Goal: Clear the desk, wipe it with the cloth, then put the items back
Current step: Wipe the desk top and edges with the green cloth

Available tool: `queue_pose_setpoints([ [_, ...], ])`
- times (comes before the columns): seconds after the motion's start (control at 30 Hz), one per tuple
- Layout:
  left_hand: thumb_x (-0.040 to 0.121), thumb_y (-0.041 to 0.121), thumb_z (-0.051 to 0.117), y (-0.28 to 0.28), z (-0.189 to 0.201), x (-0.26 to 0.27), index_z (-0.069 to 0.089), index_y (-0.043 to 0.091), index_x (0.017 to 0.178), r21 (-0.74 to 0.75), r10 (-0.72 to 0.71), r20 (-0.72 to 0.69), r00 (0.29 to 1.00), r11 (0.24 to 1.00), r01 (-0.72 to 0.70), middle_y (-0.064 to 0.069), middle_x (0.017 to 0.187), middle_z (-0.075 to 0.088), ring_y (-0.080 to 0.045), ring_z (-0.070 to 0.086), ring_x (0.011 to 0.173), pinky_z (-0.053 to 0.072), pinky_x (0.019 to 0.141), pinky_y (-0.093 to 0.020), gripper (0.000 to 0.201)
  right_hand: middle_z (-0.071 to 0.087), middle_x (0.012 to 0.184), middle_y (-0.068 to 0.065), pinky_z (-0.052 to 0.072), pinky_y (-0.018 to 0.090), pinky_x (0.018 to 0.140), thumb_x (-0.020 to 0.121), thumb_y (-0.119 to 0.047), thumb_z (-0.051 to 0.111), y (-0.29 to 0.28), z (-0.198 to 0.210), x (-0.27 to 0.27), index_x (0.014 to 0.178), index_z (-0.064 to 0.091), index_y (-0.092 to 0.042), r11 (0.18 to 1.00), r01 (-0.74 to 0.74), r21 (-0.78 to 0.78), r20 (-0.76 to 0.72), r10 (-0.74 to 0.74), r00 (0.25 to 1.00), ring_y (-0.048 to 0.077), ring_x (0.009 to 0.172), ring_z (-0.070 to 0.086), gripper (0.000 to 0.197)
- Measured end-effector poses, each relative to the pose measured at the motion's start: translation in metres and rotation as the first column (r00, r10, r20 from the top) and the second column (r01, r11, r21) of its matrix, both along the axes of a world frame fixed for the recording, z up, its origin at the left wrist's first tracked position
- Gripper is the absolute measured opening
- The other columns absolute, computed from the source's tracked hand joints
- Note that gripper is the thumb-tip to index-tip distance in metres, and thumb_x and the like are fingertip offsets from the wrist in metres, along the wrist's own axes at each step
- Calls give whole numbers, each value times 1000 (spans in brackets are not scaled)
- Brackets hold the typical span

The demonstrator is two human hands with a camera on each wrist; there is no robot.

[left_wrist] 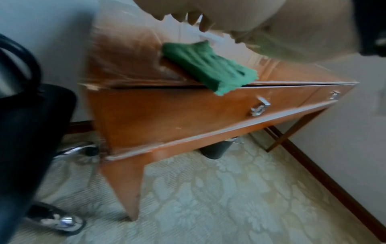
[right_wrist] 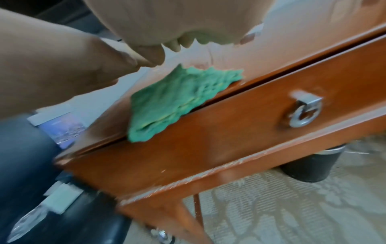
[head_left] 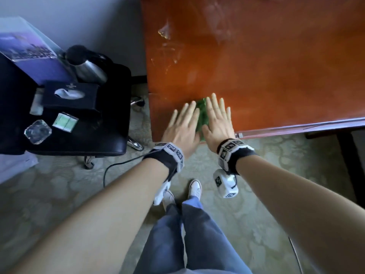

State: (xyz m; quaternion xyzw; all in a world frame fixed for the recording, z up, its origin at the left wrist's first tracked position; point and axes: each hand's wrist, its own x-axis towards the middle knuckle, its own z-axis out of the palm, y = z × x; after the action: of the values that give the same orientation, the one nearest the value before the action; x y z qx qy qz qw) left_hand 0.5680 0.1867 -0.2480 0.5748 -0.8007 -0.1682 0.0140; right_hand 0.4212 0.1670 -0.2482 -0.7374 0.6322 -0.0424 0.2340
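Note:
A folded green cloth (head_left: 201, 113) lies on the glossy orange-brown desk (head_left: 266, 66) at its front left corner, one end hanging slightly over the front edge. My left hand (head_left: 182, 121) and right hand (head_left: 217, 115) are side by side over it, palms down, fingers straight and spread. In the left wrist view the cloth (left_wrist: 208, 66) lies below my left fingers (left_wrist: 188, 17) with a gap showing. In the right wrist view the cloth (right_wrist: 177, 102) lies under my right hand (right_wrist: 167, 24), also apart. Neither hand grips anything.
A black chair (head_left: 79, 139) stands left of the desk, carrying a tissue box (head_left: 70, 93), a steel kettle (head_left: 87, 66), a brochure (head_left: 25, 46), a glass ashtray (head_left: 37, 131) and a small green-white box (head_left: 65, 122). A drawer with a ring handle (right_wrist: 304, 112) fronts the desk; a dark bin (right_wrist: 311, 163) stands beneath.

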Motion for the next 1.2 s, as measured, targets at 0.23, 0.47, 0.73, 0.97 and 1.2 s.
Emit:
queue_pose_setpoints([
  [0.23, 98, 54, 16, 3, -39, -60, 6, 19, 159, 51, 98, 111, 989, 993, -104, 2, 166, -6, -19, -5, 152, 2, 122, -48, 71, -11, 165, 4, -1, 50, 122, 99, -29, 34, -45, -16, -56, 158, 1, -16, 988, 119, 98, -172, -101, 980, 31, 151, -8, 69],
  [0.47, 99, 49, 22, -13, -43, -27, 0, 24, 158, 31, 73, 136, 988, 997, -77, 5, 165, -8, -17, -5, 152, -1, 121, -51, 67, -11, 165, 2, 3, 56, 120, 102, -40, 27, -85, -22, -31, 157, 2, -33, 993, -58, 103, -215, 79, 974, 33, 151, -7, 61],
  [0.73, 96, 51, 16, -46, -40, -3, 0, 31, 158, 49, 109, 125, 986, 992, -115, 13, 164, -10, -13, -8, 152, -8, 119, -53, 67, -12, 165, 0, 0, 60, 119, 102, -45, 24, -135, -25, -18, 154, -1, -46, 995, -29, 98, -259, 54, 964, 36, 150, -9, 58],
  [0.97, 95, 51, 14, -106, -41, 18, -3, 31, 157, 29, 44, 137, 990, 998, -49, 13, 164, -13, -12, -10, 151, -5, 120, -53, 67, -15, 164, -1, -2, 61, 118, 102, -43, 26, -183, -23, -5, 153, -3, -49, 997, -11, 82, -242, 31, 970, 34, 150, -11, 58],
  [1.2, 98, 51, 21, -178, -40, 39, 0, 30, 158, 0, -5, 119, 993, 1000, 5, 12, 164, -9, -14, -5, 152, -1, 121, -54, 67, -14, 165, -2, -3, 59, 119, 103, -41, 28, -239, -24, 4, 153, -1, -49, 998, -26, 52, -211, 36, 977, 32, 151, -10, 58],
])
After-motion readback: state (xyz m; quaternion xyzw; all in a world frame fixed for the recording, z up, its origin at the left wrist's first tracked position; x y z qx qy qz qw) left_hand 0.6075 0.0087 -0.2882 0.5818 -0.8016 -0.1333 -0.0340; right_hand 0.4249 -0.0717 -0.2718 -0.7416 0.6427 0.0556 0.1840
